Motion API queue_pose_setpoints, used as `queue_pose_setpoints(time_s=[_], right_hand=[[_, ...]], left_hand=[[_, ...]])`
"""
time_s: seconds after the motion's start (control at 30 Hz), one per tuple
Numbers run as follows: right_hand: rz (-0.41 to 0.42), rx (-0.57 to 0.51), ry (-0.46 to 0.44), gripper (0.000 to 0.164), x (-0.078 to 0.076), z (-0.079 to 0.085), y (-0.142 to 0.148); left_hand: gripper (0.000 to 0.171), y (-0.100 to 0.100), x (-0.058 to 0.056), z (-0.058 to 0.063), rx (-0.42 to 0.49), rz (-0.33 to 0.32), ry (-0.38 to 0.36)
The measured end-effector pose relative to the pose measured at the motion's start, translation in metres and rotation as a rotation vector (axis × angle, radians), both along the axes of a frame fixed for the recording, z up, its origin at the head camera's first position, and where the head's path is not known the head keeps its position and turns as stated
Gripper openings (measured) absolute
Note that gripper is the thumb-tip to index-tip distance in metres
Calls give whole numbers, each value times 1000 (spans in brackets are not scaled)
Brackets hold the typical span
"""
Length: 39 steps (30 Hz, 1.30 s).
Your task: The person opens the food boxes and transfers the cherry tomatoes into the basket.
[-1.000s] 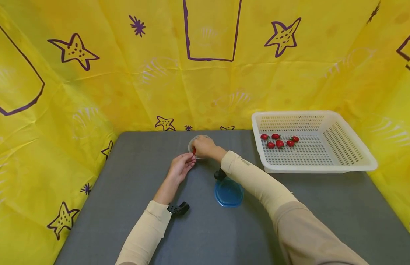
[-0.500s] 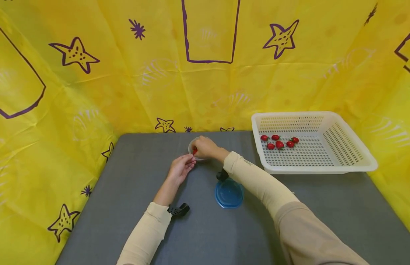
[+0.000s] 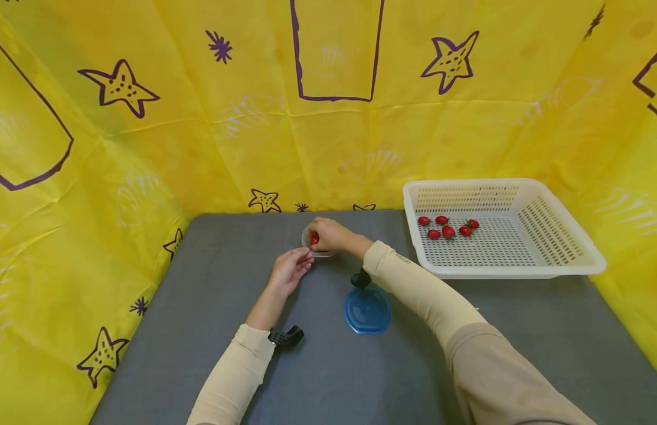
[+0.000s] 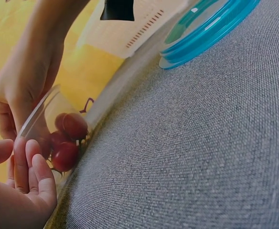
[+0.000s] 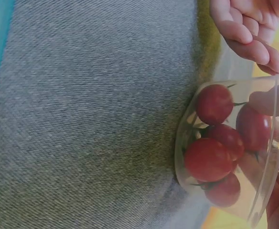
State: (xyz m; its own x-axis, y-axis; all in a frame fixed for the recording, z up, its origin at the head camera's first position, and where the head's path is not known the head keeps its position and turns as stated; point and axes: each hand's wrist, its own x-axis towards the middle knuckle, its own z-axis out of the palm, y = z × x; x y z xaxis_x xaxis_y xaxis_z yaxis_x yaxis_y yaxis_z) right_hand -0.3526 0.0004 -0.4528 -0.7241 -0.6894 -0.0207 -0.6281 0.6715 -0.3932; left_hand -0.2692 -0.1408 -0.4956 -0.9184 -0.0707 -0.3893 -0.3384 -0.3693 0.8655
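Observation:
A clear round plastic tub (image 3: 323,255) stands at the far middle of the table, with several cherry tomatoes (image 5: 208,159) inside it. My left hand (image 3: 292,270) pinches the tub's near rim between thumb and fingertips. From the right, my right hand (image 3: 334,236) reaches over the rim with its fingers down inside. Its thumb and a finger grip one red cherry tomato (image 3: 314,238), seen through the wall in the right wrist view. In the left wrist view other tomatoes (image 4: 65,156) with green stems lie against the tub's wall.
A blue lid (image 3: 368,310) lies on the grey tabletop (image 3: 328,378) under the right forearm. At the back right stands a white slotted basket (image 3: 514,271) with several cherry tomatoes (image 3: 448,232) at its left side. Yellow patterned cloth (image 3: 333,147) walls the table behind and at the sides.
My right hand and forearm have shifted slightly right, and the tomato at the fingertips shows more. My left hand stays at the tub's rim.

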Motion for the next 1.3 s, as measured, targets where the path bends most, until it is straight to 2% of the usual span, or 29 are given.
queue_pose_setpoints(time_s=[0.23,0.5,0.7,1.07,1.3], right_hand=[[10,-1,-21,37,0,-2,0],[4,-50,-30,38,0,2,4],[7,-25,18,30,0,5,7],[8,-21,31,34,0,8,13],[37,-21,81,29,-4,9,17]], left_hand=[[8,-1,1,0,-1,-7,5],[10,-2,-1,1,18,-10,10],[10,-1,-1,1,16,-5,-9],[6,0,0,1,8,-16,4],[4,-1,0,1,22,-23,12]])
